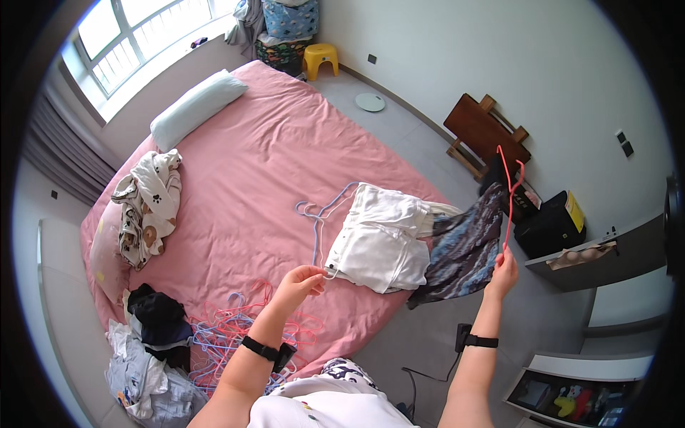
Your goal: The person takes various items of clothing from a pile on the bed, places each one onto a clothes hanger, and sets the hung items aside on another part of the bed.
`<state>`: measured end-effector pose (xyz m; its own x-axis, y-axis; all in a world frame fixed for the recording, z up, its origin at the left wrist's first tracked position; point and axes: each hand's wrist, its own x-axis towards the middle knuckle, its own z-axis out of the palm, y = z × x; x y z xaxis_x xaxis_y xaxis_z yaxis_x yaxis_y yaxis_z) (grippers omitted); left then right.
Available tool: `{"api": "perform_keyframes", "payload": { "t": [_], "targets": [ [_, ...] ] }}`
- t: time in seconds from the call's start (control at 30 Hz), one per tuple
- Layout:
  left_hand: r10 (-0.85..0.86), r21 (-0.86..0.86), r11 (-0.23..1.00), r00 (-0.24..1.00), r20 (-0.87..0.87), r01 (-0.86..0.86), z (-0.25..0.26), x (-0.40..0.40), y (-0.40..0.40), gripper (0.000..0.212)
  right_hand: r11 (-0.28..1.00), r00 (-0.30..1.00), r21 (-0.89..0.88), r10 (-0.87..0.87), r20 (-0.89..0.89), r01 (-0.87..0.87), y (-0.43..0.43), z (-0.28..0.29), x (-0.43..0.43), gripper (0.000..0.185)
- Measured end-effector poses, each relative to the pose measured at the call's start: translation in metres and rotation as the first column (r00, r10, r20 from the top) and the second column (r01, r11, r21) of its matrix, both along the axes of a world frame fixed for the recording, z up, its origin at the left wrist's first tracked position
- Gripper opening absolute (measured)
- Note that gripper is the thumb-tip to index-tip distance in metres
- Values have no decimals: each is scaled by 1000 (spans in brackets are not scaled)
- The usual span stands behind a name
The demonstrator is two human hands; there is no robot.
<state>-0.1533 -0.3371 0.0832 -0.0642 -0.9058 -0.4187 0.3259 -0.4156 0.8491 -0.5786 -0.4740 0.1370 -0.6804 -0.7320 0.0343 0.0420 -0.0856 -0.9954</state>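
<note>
My right hand (503, 274) grips one end of a red hanger (511, 206), raised beyond the bed's right side. A dark garment with a blue-grey pattern (465, 251) trails from that hanger, next to the white clothes. My left hand (304, 283) pinches a thin white strip (333, 275) at the near left corner of the white clothes (377, 241). Whether the strip is a cord or part of a hanger I cannot tell. The white clothes lie stacked on the pink bedsheet (257, 187), with a blue hanger (316, 235) and a white hanger protruding at their left.
A tangle of red and blue hangers (230, 331) covers the bed's near edge. Left of it are dark clothes (158, 315) and pale clothes (155, 385). A patterned cloth (150, 208) and a pillow (198, 109) lie farther off. A folded wooden table (484, 131) leans on the wall.
</note>
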Motion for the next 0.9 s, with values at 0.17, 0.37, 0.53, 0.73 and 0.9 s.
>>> {"api": "perform_keyframes", "payload": {
  "t": [0.17,0.37,0.53,0.73,0.9],
  "targets": [
    [108,63,991,988,110,-115,-1,26,33,18,983,984,-59,172,-54,-176,-24,-65,51,27],
    [341,130,921,922,183,-366,-10,75,97,17,967,964,61,253,-76,-249,-25,-151,185,30],
    [524,150,821,831,188,-551,-9,90,147,17,881,898,198,439,-5,-429,-19,-223,288,34],
    [632,147,742,756,169,-654,-5,89,178,17,698,735,434,669,-111,-570,-11,-305,339,50],
    [712,199,636,667,219,-745,-8,87,207,16,536,560,619,809,-180,-574,28,-319,350,53]
  ]
}}
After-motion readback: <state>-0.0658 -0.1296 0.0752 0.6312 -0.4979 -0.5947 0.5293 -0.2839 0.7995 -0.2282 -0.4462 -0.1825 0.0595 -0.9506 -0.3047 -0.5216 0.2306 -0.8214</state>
